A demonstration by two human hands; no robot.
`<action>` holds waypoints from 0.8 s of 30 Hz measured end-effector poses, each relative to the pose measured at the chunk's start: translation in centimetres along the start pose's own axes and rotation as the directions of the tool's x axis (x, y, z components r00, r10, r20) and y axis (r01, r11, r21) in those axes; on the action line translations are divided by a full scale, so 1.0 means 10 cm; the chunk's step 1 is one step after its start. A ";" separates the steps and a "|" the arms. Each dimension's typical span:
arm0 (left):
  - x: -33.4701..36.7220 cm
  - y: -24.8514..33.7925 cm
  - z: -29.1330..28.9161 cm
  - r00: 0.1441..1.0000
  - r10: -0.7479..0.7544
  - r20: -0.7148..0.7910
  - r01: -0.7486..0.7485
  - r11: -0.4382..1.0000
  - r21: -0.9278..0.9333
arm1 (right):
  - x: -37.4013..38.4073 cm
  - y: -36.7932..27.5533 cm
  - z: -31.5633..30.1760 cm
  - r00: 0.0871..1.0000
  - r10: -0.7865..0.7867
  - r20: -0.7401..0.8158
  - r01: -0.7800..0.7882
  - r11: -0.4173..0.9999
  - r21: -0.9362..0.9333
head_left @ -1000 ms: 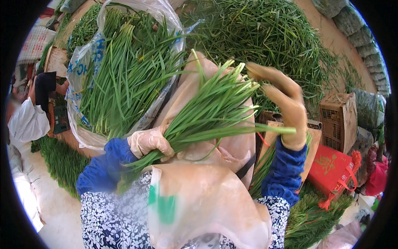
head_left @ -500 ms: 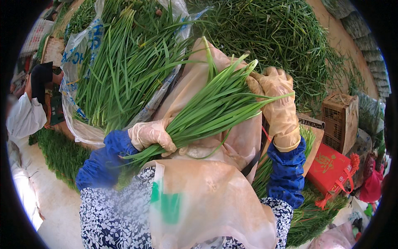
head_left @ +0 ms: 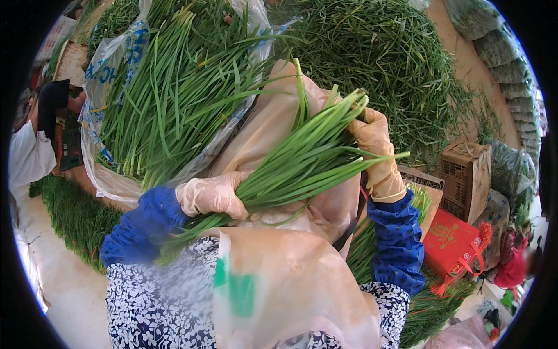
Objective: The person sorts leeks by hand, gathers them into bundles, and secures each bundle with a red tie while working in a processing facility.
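Observation:
A bunch of garlic chives (head_left: pixel 296 160) lies slantwise over my lap, its pale cut ends up at the right. My left hand (head_left: pixel 210 196), in a pale rubber glove, is closed around the leafy lower part. In a yellowish glove, my right hand (head_left: pixel 373 139) is up at the stem end, thumb side against the stalks; its fingertips are partly hidden behind them. A few separate stalks (head_left: pixel 301 93) stick up left of the stem ends. Beneath the bunch spreads a stained, pinkish plastic apron (head_left: pixel 296 262).
Ahead on the left, a clear plastic bag (head_left: pixel 96 174) holds more chives (head_left: pixel 186 93). A heap of loose leaves (head_left: pixel 372 58) spreads ahead right. To the right are a wooden crate (head_left: pixel 465 180) and a red box (head_left: pixel 450 241). Someone's dark sleeve (head_left: pixel 52 104) shows far left.
My right hand has lowered slightly and tucked its fingers behind the stem ends. The left hand keeps its hold on the leaves. The whole view has shifted a little.

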State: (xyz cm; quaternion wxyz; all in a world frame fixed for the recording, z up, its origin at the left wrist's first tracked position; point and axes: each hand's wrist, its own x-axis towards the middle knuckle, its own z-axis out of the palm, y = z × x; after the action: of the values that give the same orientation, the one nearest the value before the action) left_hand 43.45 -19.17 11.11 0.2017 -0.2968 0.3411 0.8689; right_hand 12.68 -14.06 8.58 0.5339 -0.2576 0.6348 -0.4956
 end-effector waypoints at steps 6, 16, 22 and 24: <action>-0.07 0.14 0.12 1.000 0.010 0.015 -0.009 0.999 -0.038 | 0.30 -0.46 -0.84 0.872 -0.270 -0.409 -0.007 0.828 -0.561; 0.01 0.17 0.25 0.984 0.165 0.066 -0.147 0.964 -0.223 | 0.43 -0.64 -0.13 0.889 0.213 0.404 0.029 0.856 -0.516; -0.07 0.28 0.21 0.997 0.070 -0.021 -0.071 0.997 -0.023 | 0.33 -0.61 -0.23 0.913 -0.167 0.372 0.287 0.911 -0.296; -0.13 0.33 0.21 0.999 0.021 -0.030 -0.020 0.999 0.024 | 0.35 -0.70 -0.45 0.849 -0.395 0.351 0.499 0.817 -0.289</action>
State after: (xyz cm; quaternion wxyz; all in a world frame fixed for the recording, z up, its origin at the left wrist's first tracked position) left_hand 41.78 -20.16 14.71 0.1910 -0.3040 0.3576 0.8621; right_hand 6.07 -18.06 13.14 0.4257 -0.5624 0.5567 -0.4389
